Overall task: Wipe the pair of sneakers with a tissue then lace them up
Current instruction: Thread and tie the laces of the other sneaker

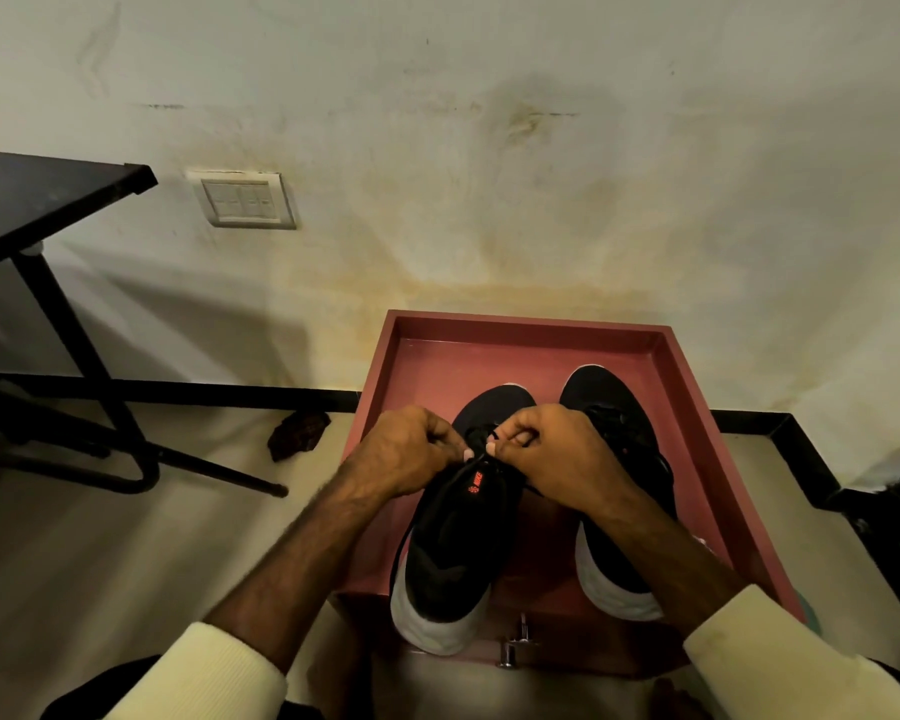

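1. While both hands meet over the left sneaker [450, 532], the head view looks down on a pair of black sneakers with white soles standing side by side in a reddish-brown tray [697, 407], toes pointing toward the far wall [489, 148].
2. The left hand [411, 452] is clenched, thumb and forefinger pinching the black lace [481, 439] just above the tongue with its orange logo.
3. The right hand [557, 449] is likewise curled closed, pinching the same lace from the other side; the fingertips of the two hands nearly touch.
4. A loose strand of lace trails down the left side of the left sneaker toward its heel, which juts over the near edge of the tray.
5. The right sneaker [614, 511] stands just beside the first, partly hidden by the right forearm; whether it is laced cannot be told.
6. Cream sleeves [219, 672] cover both arms at the near edge.
7. To the far left stands a dark surface [37, 200] on black metal legs, with a wall switch plate [245, 200] beside it, and a small dark brown object [297, 433] lies on the floor near the tray's left side.
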